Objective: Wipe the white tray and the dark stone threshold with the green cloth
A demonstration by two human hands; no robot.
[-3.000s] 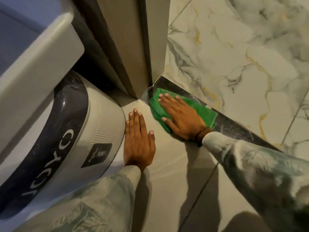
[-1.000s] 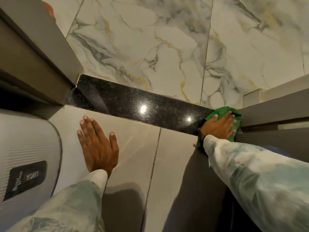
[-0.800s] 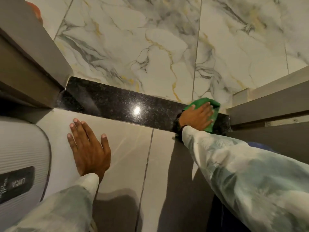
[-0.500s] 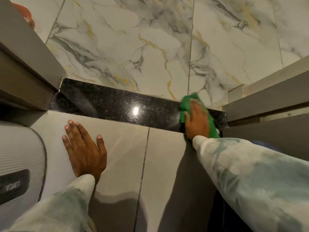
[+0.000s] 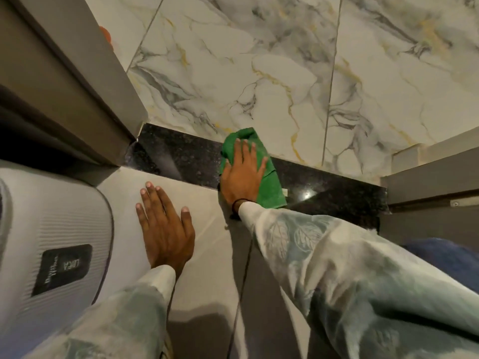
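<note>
Green cloth [image 5: 267, 174] lies flat across the dark stone threshold [image 5: 334, 193], pinned under the right hand [image 5: 242, 177], palm down, fingers spread and pointing toward the marble floor [image 5: 259, 73]. Right arm extends straight from a pale leaf-print sleeve [image 5: 337, 268]. Left hand [image 5: 166, 229] is empty, pressed flat with fingers together on the grey floor tile [image 5: 207, 268], just beside a white ribbed appliance [image 5: 51, 229].

My right hand [image 5: 242, 177] flat on green cloth [image 5: 267, 182], pressing it onto dark stone threshold [image 5: 337, 198]; my left hand [image 5: 166, 229] flat on floor tile [image 5: 207, 268].
</note>
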